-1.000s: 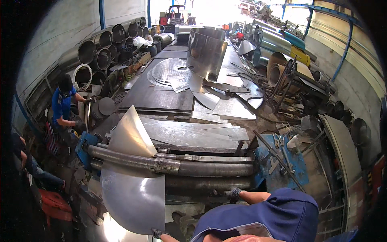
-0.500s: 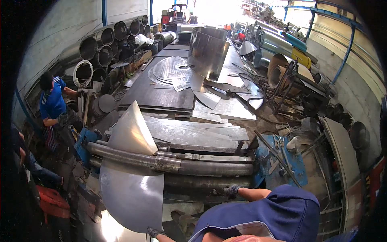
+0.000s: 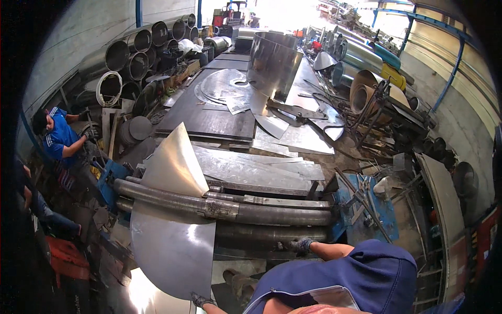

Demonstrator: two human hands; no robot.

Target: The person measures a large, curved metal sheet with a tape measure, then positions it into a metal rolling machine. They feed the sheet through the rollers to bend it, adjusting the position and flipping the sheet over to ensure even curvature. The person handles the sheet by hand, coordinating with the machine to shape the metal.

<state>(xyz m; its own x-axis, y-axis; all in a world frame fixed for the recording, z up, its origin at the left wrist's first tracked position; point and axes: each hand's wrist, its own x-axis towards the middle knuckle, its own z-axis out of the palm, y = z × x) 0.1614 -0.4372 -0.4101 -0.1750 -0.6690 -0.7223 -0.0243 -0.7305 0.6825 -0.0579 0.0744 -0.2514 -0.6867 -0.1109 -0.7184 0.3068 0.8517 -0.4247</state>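
As I scan from the left edge of the frame, co-workers (image 3: 64,140): two, one in a blue shirt at mid-left, one partly cut off below.
Metal sheet (image 3: 175,256): one, left of centre, passing under the upper roller (image 3: 222,209); a pointed part stands beyond it. I judge even feeding sound practice, the straight edge square to that roller.
Left hand (image 3: 201,301): one, gloved, lower centre, pinching the sheet's near right corner, as I read it; underside hidden. I would have it support the corner without twisting.
Thick rollers (image 3: 282,213): two, upper and lower, across the centre; whether the thinner bar (image 3: 225,197) behind is a third, I cannot tell.
Upright cylinder (image 3: 274,65): one, upper centre.
Right hand (image 3: 302,244): one, gloved, right of centre, at the lower roller (image 3: 272,234); grip state I cannot tell. I would want its fingers clear of the roller gap.
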